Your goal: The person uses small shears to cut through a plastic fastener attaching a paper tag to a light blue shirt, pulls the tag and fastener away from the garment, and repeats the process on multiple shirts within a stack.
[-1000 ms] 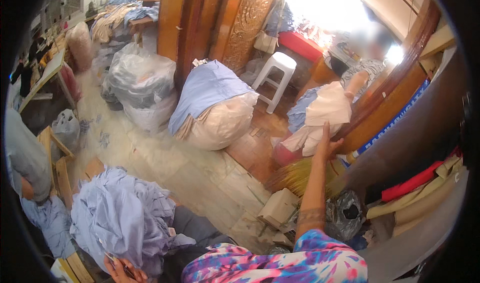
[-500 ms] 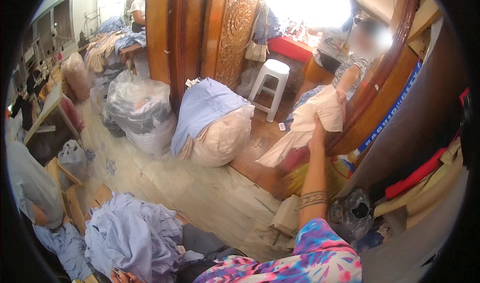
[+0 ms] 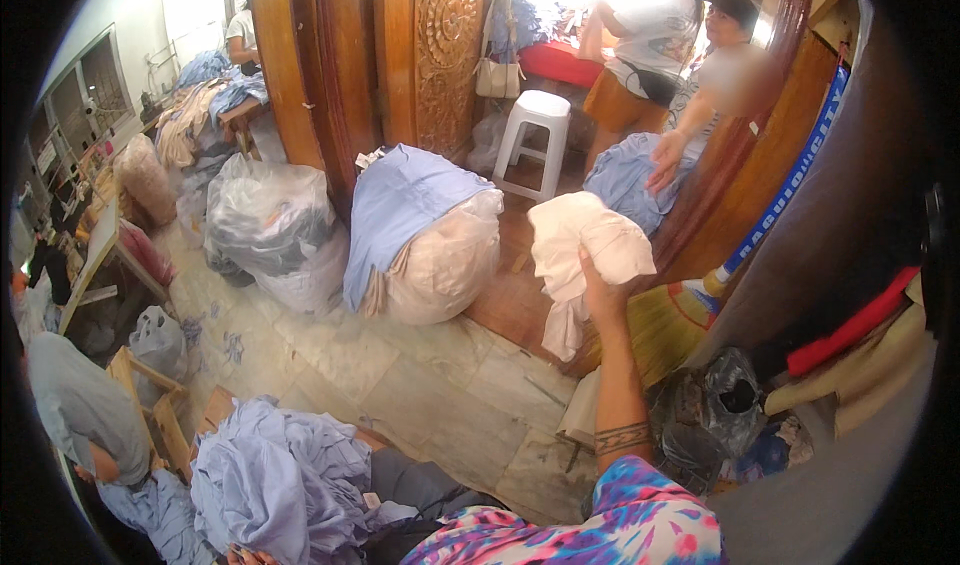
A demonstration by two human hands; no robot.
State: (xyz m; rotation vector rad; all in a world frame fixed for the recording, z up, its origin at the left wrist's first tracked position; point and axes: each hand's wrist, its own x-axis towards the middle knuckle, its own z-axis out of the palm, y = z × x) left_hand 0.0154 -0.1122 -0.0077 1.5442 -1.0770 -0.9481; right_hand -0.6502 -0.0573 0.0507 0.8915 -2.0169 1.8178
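Note:
My right hand [image 3: 606,297] reaches forward, closed on a bundle of cream cloth [image 3: 585,230] with a loose tail hanging down. Beyond it, a co-worker's outstretched hand [image 3: 664,161] is apart from the cream cloth, beside a blue cloth bundle [image 3: 632,180]. A big heap of light blue cloth [image 3: 280,475] lies at the lower left by my lap. Only the fingers of my left hand [image 3: 246,556] show, curled against the heap's lower edge; the rest is hidden.
A stuffed plastic sack [image 3: 450,260] draped with blue cloth and another sack [image 3: 270,225] stand on the floor ahead. A white stool [image 3: 534,140] is in the wooden doorway. At the right are a broom [image 3: 670,320] and a dark plastic bag [image 3: 735,395]. Another person sits at the far left.
The cream cloth has come back toward me in my right hand. The co-worker's hand, earlier at the cloth, is now off it. The view has shifted slightly.

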